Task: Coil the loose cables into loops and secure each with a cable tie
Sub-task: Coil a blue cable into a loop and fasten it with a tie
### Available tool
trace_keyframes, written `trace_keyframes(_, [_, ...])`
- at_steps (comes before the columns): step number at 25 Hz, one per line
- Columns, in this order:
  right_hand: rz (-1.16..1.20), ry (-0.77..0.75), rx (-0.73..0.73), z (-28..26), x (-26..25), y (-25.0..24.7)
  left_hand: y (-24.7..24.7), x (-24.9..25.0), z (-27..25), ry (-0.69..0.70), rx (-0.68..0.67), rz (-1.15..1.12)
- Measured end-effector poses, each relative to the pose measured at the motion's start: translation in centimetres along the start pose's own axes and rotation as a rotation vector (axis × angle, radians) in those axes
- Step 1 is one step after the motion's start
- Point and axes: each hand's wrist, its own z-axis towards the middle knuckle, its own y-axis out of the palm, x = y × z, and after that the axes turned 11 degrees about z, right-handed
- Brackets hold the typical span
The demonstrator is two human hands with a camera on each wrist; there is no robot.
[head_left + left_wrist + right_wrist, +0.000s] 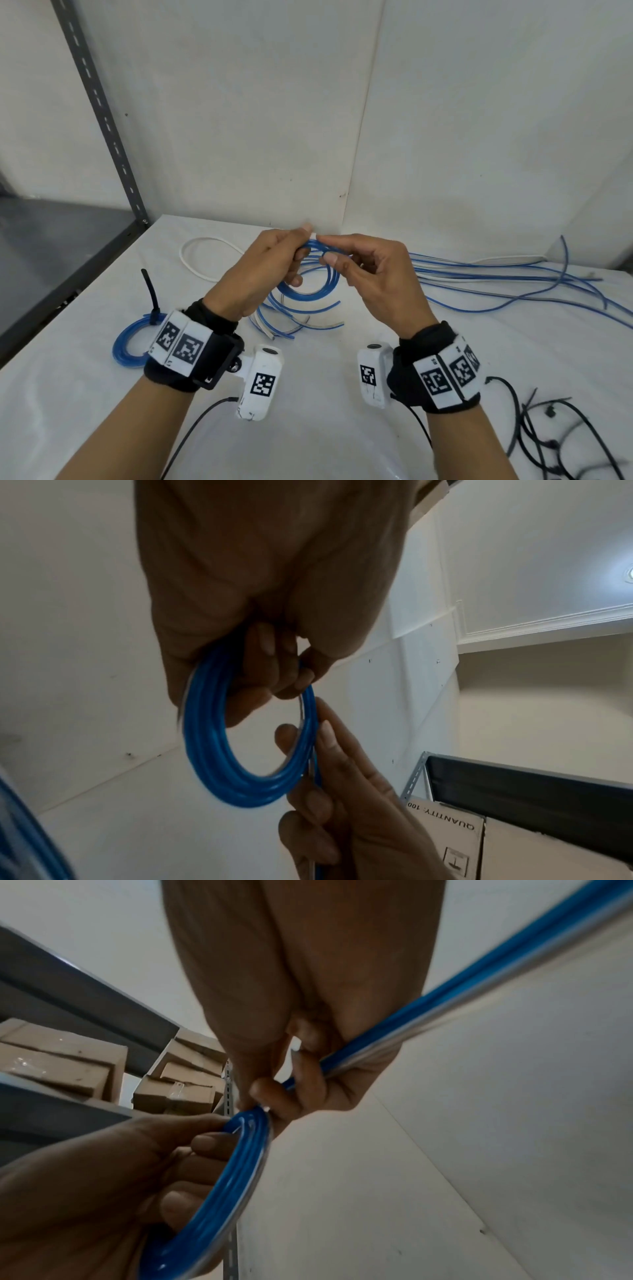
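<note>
Above the middle of the table my left hand [274, 260] grips a coil of blue cable [310, 291], its fingers curled through the loops [219, 750]. My right hand [356, 263] pinches the same cable at the top of the coil, and the loose length of it [479, 988] runs back through that hand toward the right. A finished blue coil [125, 346] with a black cable tie [152, 301] round it lies at the left. Several black cable ties [555, 438] lie at the front right.
Loose blue cables [496, 277] trail across the right of the white table [325, 428]. Short blue and clear cable ends [294, 322] lie under the hands. A white cable [202, 253] loops at the back left. A grey shelf rack [102, 113] stands at the left.
</note>
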Motion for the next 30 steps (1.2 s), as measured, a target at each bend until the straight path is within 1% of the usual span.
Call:
trace_keyframes(2, [0.068,-0.011,0.062,0.2,-0.3,-0.4,-0.2,0.1,0.1,0.022,0.047,-0.108])
trace_keyframes(6, [0.236,0.013,0.146,0.2,-0.6,0.1,0.0,0.9,0.0,0.022,0.093,-0.467])
trace_keyframes(9, [0.243,-0.027,0.199,0.1,-0.9,1.4,0.8,1.0,0.0,0.017,0.116,-0.6])
trace_keyframes(11, [0.227,-0.073,0.218,0.2,-0.9,1.4,0.6,0.9,0.0,0.008,0.115,-0.558])
trace_keyframes(14, [0.153,-0.071,0.182,0.2,-0.9,0.1,0.3,0.6,0.1,-0.014,0.045,-0.301])
trace_keyframes(17, [0.084,-0.05,0.118,0.0,-0.8,-0.6,0.4,0.4,-0.2,0.015,-0.011,-0.087])
trace_keyframes(19, [0.086,-0.029,0.078,0.0,-0.7,-0.7,0.1,0.6,-0.4,0.034,-0.017,-0.015])
trace_keyframes(21, [0.086,-0.007,0.033,0.0,-0.6,-0.6,-0.4,0.8,-0.6,0.021,-0.036,0.033])
trace_keyframes(24, [0.034,-0.012,-0.005,-0.1,-0.4,-0.1,-0.7,0.6,-0.7,0.022,-0.077,0.119])
trace_keyframes(25, [0.02,-0.019,-0.005,-0.1,-0.4,-0.1,-0.7,0.6,-0.7,0.04,-0.069,0.105])
trace_keyframes(26, [0.02,-0.023,0.008,-0.1,-0.5,-0.1,-0.7,0.6,-0.7,0.05,-0.04,0.046])
trace_keyframes(28, [0.067,-0.02,0.085,0.0,-0.7,-0.4,-1.0,0.8,-0.4,0.049,0.042,-0.135])
trace_keyframes(30, [0.138,-0.027,0.177,0.1,-0.8,-0.5,-1.3,1.3,-0.1,0.038,0.088,-0.328])
